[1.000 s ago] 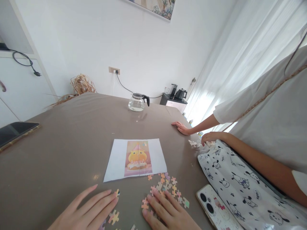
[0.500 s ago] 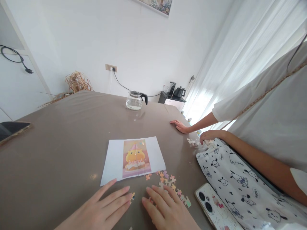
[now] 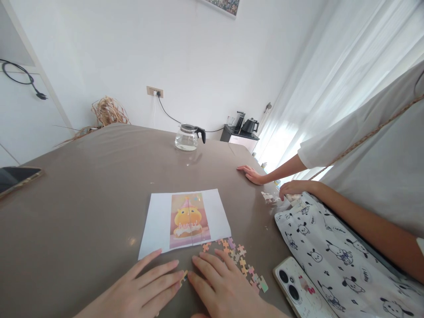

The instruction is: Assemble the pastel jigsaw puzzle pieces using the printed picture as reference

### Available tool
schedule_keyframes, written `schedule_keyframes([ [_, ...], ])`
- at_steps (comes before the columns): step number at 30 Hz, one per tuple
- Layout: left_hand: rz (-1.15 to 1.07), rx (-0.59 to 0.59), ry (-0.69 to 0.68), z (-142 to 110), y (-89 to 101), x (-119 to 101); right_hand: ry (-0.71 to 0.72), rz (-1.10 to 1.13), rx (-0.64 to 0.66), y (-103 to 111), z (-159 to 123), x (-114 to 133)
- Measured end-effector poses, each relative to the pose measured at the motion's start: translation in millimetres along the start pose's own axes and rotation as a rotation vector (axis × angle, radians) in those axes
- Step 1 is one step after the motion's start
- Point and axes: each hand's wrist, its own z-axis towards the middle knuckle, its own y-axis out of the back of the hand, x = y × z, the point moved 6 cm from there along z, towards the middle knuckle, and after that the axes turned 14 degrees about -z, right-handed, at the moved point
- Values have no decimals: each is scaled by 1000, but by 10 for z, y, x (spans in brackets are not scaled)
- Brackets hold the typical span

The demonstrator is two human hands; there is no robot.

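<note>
My left hand [image 3: 145,287] lies flat on the table with its fingers stretched out, just below the white sheet. My right hand [image 3: 221,282] rests palm down beside it, fingers extended, partly covering the table near the loose puzzle pieces [image 3: 243,263]. A small yellowish puzzle piece [image 3: 184,276] shows between the fingertips of both hands; I cannot tell which fingers touch it. Ahead lies the white sheet [image 3: 159,212] with a printed picture [image 3: 188,218] of a yellow character in a party hat.
To the right are a phone [image 3: 294,282] and a white cartoon-print bag [image 3: 331,247]. Another person's hand [image 3: 253,175] rests on the table [image 3: 99,198], their other hand [image 3: 293,187] by the bag. A glass pot [image 3: 186,139] stands at the back; a dark tablet-like object [image 3: 16,177] lies left.
My right hand has shifted left, closer to my left hand, uncovering more pieces on its right. The left hand stays in nearly the same place. The view has tilted slightly.
</note>
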Motion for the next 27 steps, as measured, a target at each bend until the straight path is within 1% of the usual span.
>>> schedule_keyframes([
  [3,-29,-6,16,-10,-33,4,-11,1,-5,14,18,-3],
  [8,-78,-108,70,-22,-45,-8,12,22,115,-38,31,-7],
  [9,-67,-106,74,-30,-55,-12,17,27,123,-44,32,-7],
  [11,-28,-61,63,-49,-89,-22,20,33,114,-43,36,-9],
  [14,13,12,47,-77,-122,-6,7,22,64,-7,54,-19],
  [16,32,11,21,-82,-106,4,-1,7,11,41,74,-24],
  [19,73,9,-27,-76,-91,0,-45,-14,-133,142,101,-38],
  [21,79,8,-33,-74,-98,-7,-72,-20,-210,174,105,-37],
  [24,73,-36,15,-81,-106,-8,-76,-18,-228,116,89,5],
  [27,61,-117,85,-95,-84,13,-65,-19,-198,-9,35,88],
])
